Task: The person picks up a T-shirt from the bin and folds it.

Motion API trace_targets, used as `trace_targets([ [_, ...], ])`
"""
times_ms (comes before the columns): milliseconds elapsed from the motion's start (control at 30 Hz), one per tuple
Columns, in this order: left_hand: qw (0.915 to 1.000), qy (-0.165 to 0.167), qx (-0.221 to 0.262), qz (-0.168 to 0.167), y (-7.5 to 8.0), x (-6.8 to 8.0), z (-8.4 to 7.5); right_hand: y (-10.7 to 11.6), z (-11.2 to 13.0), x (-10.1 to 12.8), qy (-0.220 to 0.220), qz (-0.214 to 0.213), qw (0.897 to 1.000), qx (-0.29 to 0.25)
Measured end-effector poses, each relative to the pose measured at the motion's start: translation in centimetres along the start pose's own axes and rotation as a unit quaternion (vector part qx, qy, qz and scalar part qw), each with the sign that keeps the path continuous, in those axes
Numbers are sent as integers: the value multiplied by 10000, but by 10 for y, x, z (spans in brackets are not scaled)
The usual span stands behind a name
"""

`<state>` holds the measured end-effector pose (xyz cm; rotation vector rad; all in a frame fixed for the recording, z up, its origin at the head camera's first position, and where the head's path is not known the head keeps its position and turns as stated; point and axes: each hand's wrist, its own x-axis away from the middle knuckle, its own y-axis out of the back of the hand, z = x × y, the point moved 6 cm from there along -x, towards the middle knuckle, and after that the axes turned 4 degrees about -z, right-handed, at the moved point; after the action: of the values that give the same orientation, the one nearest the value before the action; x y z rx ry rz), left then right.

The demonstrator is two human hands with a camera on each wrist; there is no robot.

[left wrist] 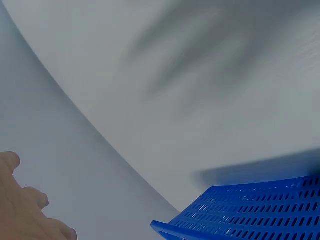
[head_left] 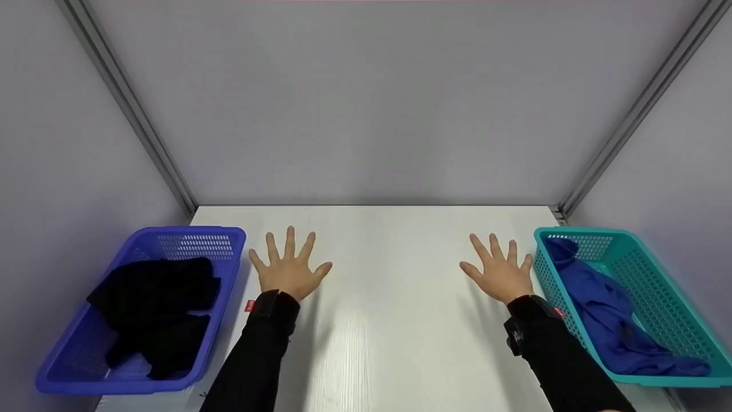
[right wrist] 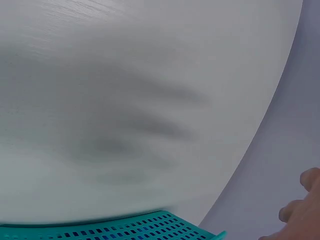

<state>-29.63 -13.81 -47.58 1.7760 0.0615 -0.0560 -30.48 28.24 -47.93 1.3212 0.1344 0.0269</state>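
My left hand (head_left: 290, 273) is held over the white table with its fingers spread, holding nothing. To its left stands a blue plastic basket (head_left: 231, 286) with black cloth (head_left: 160, 286) heaped inside. My right hand (head_left: 503, 276), fingers likewise spread and nothing in it, hovers over the table's right part. Beside it is a teal basket (head_left: 663, 286) containing a crumpled blue cloth (head_left: 600, 309). Only some fingers (left wrist: 30, 210) of the left hand show in the left wrist view; the right wrist view catches part of the right hand (right wrist: 302, 215).
The white table (head_left: 389, 297) lies between the two baskets. A grey back wall (head_left: 366, 103) rises behind it, with side panels left and right joined by metal corner posts (head_left: 137, 109). A small red tag (head_left: 249, 305) shows beside the left sleeve.
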Motion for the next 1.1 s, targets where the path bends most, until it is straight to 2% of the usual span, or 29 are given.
trace_targets([
  [167,10000,-10,-14,20,8,-2,5,2,1,-1,25,-23,10000,-23],
  [300,10000,-5,60,48,24,-4,20,5,6,-2,154,-54,9999,-7],
  [433,9998,75,207,12,43,-6,50,11,11,0,292,-166,9994,8],
  [600,9973,463,531,185,53,-1,104,16,23,4,455,-153,9988,-7],
  [733,9930,768,730,528,48,9,148,17,35,10,669,-137,9977,3],
  [867,9875,1025,834,857,39,24,182,15,46,18,932,-156,9955,61],
  [1000,9802,1243,918,1235,27,39,206,13,54,28,1165,-219,9929,105],
  [1100,9711,1376,988,1683,14,46,220,11,60,35,1306,-270,9910,123],
])
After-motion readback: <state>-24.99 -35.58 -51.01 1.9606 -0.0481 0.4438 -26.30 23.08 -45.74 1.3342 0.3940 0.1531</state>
